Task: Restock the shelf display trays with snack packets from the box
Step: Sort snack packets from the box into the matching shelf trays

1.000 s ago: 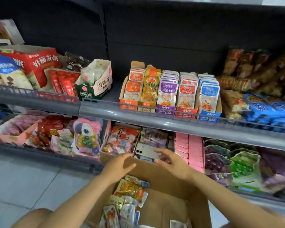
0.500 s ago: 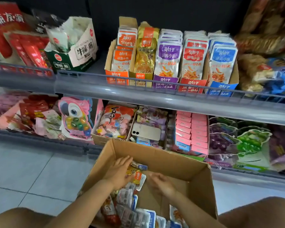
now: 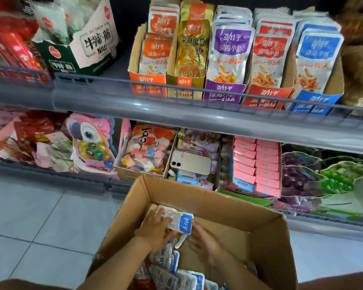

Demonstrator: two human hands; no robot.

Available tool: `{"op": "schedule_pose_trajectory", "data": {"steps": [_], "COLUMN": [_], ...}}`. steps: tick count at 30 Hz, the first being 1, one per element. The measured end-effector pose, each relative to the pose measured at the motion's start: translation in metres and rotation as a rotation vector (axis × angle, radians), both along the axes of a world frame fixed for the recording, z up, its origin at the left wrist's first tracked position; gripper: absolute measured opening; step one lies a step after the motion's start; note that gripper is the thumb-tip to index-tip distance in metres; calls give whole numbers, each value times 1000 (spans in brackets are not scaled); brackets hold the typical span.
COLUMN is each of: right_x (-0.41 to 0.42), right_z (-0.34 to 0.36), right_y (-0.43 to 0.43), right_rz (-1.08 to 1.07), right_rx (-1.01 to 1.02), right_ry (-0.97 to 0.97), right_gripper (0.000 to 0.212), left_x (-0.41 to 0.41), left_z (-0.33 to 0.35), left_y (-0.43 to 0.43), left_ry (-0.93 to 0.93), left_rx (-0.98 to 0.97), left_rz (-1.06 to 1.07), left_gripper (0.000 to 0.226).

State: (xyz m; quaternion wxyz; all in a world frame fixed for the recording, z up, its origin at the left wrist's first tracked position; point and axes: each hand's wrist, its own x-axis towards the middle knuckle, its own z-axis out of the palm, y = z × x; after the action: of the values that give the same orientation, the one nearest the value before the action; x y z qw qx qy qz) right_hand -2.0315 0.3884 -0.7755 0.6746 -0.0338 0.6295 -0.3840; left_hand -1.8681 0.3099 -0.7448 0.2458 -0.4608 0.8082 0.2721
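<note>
Person restocking snacks from a cardboard box beneath a shelf.
The left hand gripped a blue "劲仔" packet inside the box; the right hand was blurred, finger state unclear. "深海小鱼" display trays stood above.

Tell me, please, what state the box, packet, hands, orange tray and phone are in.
cardboard box: open, flaps up, packets piled inside.
blue-topped packet: held above the pile, inside the box.
left hand: grips the blue-topped packet.
right hand: fingers straight, at the packet's blue end.
orange tray: partly filled, front packets sit lower than those behind.
phone: lying camera-side up on a lower-shelf tray.
</note>
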Motion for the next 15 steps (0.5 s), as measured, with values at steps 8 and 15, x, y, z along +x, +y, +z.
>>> {"op": "schedule_pose_trajectory", "data": {"steps": [8, 15], "right_x": [19, -9], "right_z": [-17, 25], "right_y": [-6, 2], "right_rz": [-118, 96], "right_rx": [-59, -329], "right_ry": [286, 446], "right_gripper": [19, 19], "left_x": [-2, 2], "left_z": [17, 43], "left_y": [14, 9], "left_ry": [122, 367], "left_rx": [141, -5], "left_rz": [45, 180], "left_gripper": [39, 51]}}
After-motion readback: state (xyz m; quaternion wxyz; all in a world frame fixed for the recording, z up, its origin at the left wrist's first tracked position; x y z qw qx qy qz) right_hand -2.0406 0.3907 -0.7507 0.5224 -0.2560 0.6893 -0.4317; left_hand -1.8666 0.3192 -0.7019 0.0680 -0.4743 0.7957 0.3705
